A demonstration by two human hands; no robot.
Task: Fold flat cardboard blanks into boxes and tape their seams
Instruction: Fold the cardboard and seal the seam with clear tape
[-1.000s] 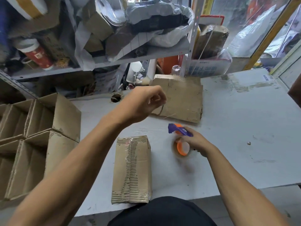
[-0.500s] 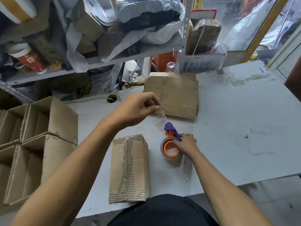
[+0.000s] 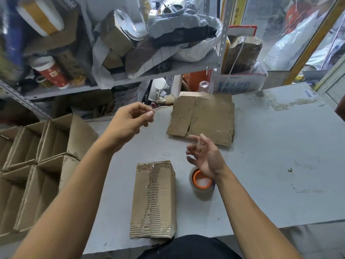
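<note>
The left hand [image 3: 128, 122] is raised above the desk [image 3: 270, 165], thumb and forefinger pinched on what appears to be a clear tape strip, barely visible. The right hand [image 3: 205, 156] hovers with fingers loosely spread, gripping nothing, just above the orange-cored tape roll [image 3: 202, 184]. The folded box [image 3: 154, 200] lies at the near desk edge; flat blanks [image 3: 203, 118] lie beyond.

Lighting: even, fairly bright; daylight via glazing [image 3: 291, 34] upper right. Shadows: soft, faint on bench [image 3: 270, 165]. Glare: mild on shelf plastic wrap [image 3: 128, 25]. Blur: left edge, far corners smeared. Distortion: wide-angle bowing at edges. Centre sharp.
</note>
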